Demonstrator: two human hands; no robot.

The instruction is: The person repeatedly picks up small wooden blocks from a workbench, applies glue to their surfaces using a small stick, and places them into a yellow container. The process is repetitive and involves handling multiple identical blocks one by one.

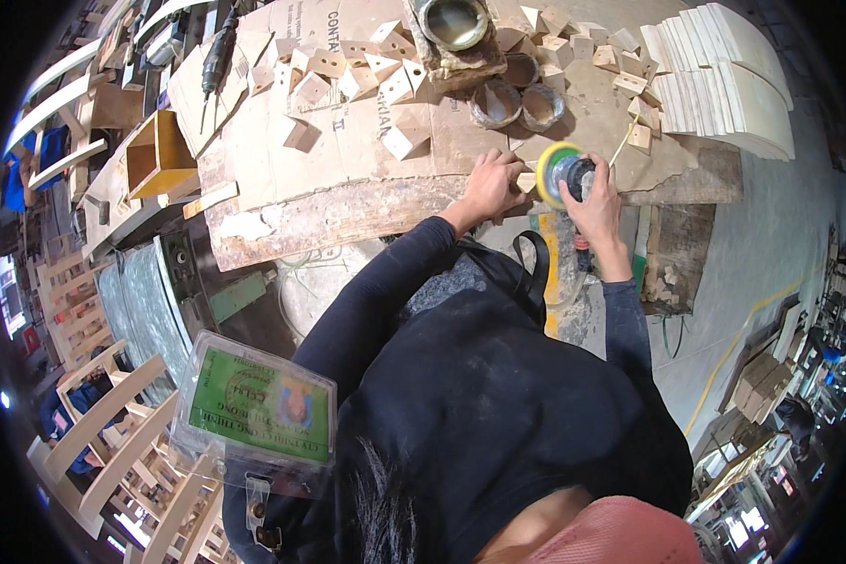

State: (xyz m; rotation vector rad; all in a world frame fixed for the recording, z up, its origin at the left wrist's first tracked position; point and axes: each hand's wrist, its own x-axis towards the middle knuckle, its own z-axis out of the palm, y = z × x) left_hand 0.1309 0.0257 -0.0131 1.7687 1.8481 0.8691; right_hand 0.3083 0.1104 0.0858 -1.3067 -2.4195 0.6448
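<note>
A worn wooden bench [348,216] carries a cardboard sheet [343,155] that leaves its near edge bare. Small wooden blocks [327,63], several with drilled holes, lie scattered toward the far edge. Among them, right of the middle, stand three stained cups [495,103] just beside a larger can [453,23]. Curved pale panels [714,94] lie stacked along the right edge.

Brightly lit workbench [348,221], black vignetted rim, bent fisheye edges, glare at far left
</note>
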